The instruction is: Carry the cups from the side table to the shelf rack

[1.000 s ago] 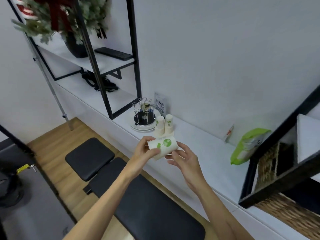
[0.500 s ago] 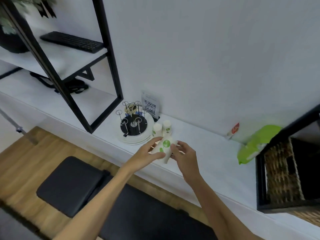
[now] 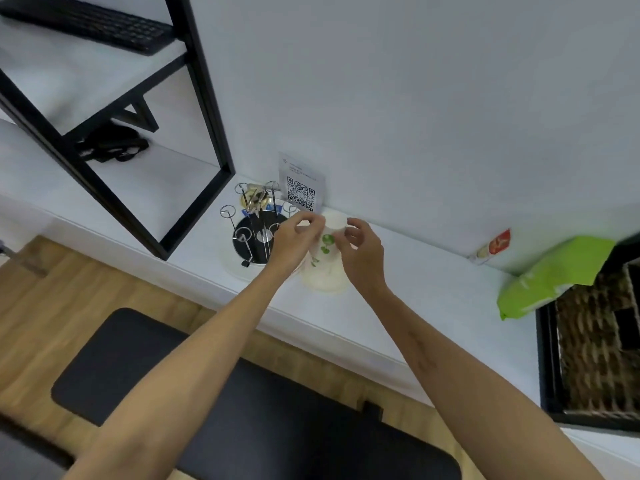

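A white paper cup (image 3: 327, 252) with a green print stands upside down on the white shelf (image 3: 415, 292), wide rim down. My left hand (image 3: 294, 237) pinches its narrow top from the left. My right hand (image 3: 362, 251) holds its right side, fingers curled around the top edge. The two cups that stood here earlier are hidden behind my hands and this cup. A wire cup rack (image 3: 254, 230) on a round black and white base stands just left of my left hand.
A QR code card (image 3: 301, 185) leans on the wall behind the rack. A black shelf frame (image 3: 204, 109) stands left, with a keyboard (image 3: 90, 24) on it. A green packet (image 3: 550, 275) and wicker basket (image 3: 595, 337) sit right. A black bench (image 3: 242, 410) lies below.
Both hands moved forward with the cup, turned it from lying sideways to rim down, and lowered it onto the shelf where the other cups stood. The camera came closer.
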